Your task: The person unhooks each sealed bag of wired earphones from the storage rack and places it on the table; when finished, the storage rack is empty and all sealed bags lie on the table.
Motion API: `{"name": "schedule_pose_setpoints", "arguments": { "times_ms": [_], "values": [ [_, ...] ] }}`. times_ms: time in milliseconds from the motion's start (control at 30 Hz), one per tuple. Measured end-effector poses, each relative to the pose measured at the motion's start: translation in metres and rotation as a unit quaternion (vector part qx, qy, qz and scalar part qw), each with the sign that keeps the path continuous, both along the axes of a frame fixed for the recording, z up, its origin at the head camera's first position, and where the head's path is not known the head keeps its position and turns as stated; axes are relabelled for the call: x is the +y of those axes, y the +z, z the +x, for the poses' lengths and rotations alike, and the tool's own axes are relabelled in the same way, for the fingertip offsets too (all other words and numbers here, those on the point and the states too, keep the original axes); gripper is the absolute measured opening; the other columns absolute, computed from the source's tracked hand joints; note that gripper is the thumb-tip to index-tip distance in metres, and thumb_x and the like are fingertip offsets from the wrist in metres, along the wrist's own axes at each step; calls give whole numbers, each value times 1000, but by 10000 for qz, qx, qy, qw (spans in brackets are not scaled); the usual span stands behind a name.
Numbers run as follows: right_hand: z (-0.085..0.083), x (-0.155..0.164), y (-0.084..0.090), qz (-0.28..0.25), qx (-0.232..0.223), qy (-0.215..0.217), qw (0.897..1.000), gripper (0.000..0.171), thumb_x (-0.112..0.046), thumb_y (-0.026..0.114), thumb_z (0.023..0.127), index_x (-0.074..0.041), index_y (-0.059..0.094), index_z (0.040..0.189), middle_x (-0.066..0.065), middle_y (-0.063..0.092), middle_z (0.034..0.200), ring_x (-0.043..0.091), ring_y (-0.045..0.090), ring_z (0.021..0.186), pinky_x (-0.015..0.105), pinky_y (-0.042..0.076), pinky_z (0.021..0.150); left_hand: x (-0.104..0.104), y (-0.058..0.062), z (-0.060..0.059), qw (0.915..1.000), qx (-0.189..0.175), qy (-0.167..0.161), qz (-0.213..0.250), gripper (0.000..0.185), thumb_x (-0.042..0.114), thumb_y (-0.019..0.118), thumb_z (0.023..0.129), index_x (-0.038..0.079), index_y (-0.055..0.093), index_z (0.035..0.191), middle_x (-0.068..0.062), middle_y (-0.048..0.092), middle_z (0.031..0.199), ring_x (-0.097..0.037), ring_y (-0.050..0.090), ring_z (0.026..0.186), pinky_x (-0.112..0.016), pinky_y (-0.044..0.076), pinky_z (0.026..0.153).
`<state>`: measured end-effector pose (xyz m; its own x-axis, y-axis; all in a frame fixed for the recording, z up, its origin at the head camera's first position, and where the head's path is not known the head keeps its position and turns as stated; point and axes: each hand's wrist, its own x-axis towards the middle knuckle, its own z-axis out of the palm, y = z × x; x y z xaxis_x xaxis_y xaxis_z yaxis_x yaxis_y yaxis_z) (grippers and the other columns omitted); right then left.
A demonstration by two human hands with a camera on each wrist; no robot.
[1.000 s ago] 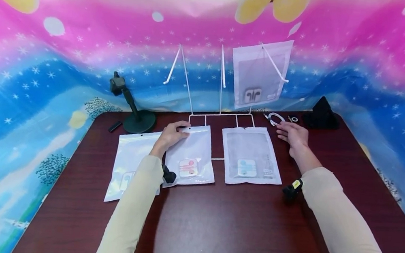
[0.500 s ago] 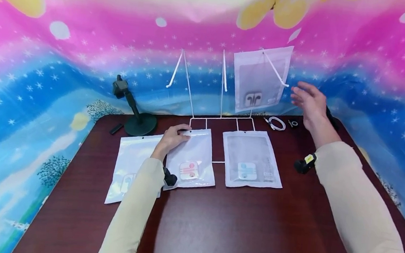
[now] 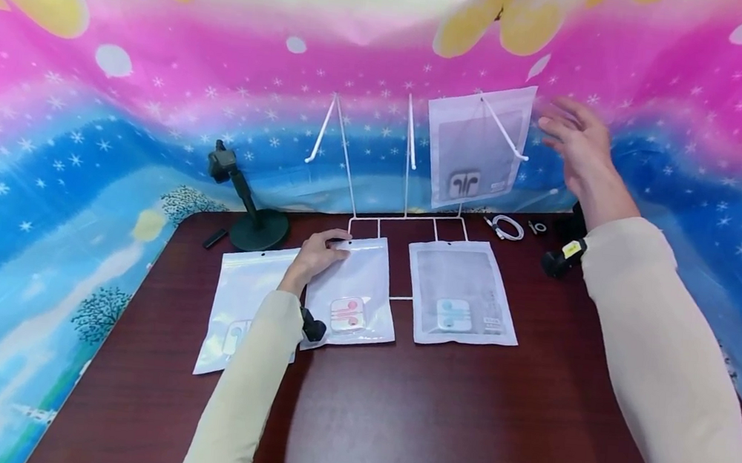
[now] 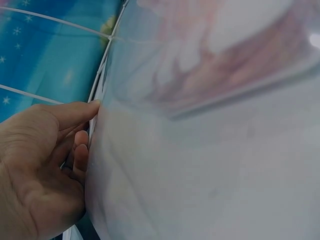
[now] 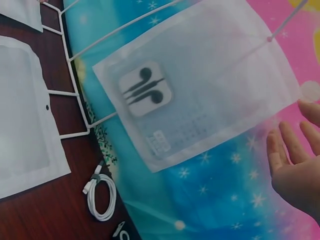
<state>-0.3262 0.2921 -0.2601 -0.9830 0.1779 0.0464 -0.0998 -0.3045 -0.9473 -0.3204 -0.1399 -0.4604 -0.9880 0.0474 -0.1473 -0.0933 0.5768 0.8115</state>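
Fingers of my left hand (image 3: pixel 317 254) pinch the pink-earphone pouch's (image 3: pixel 352 289) far edge; my right hand (image 3: pixel 577 143) hovers released beside the hanging pouch (image 3: pixel 476 141).

On the dark wooden tabletop (image 3: pixel 434 416), three flat plastic pouches lie in a row: the left clear earphone pouch (image 3: pixel 239 308), the middle pouch with pink earphones (image 3: pixel 352 289) overlapping its right edge, and the right pouch with blue earphones (image 3: pixel 462 292) apart from both. Behind them, at the far edge, stands the white wire display rack (image 3: pixel 408 153), a translucent pouch with grey earphones (image 3: pixel 476 145) hanging on its right hook. A black round-based stand (image 3: pixel 246 208) sits toward the far left corner, a coiled white cable (image 3: pixel 506 226) right of the rack's base.
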Motion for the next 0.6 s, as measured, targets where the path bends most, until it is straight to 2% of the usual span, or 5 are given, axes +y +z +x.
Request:
{"name": "schedule_pose_setpoints", "arguments": {
  "times_ms": [267,433,500,600],
  "values": [
    [-2,-5,8,475,-77,184,9987,64,-11,71,98,-18,47,157,2,48,160,16,46,143,30,33,121,2,-1,2,9999,-142,44,-21,35,18,72,100,22,69,134,-9,58,113,-27,49,102,-42,40,92],
    [-4,-6,12,689,-266,105,9972,62,-11,74,97,-20,51,154,1,53,153,16,54,132,31,35,119,1,0,2,9999,-104,82,-15,35,17,72,99,22,70,134,-9,59,112,-27,50,101,-43,41,92],
    [-4,-6,13,761,-342,-38,9965,59,-10,75,95,-20,56,151,1,58,144,16,57,125,29,40,115,0,0,2,9999,-73,68,-25,35,17,72,99,22,70,134,-9,58,110,-27,49,99,-42,40,91],
    [-4,-6,12,882,-409,-221,9950,52,-9,76,94,-19,64,144,-2,62,127,17,61,115,23,51,97,0,0,2,10000,-22,41,-38,35,17,72,99,22,69,134,-9,58,108,-26,49,97,-41,40,90]
  ]
}}
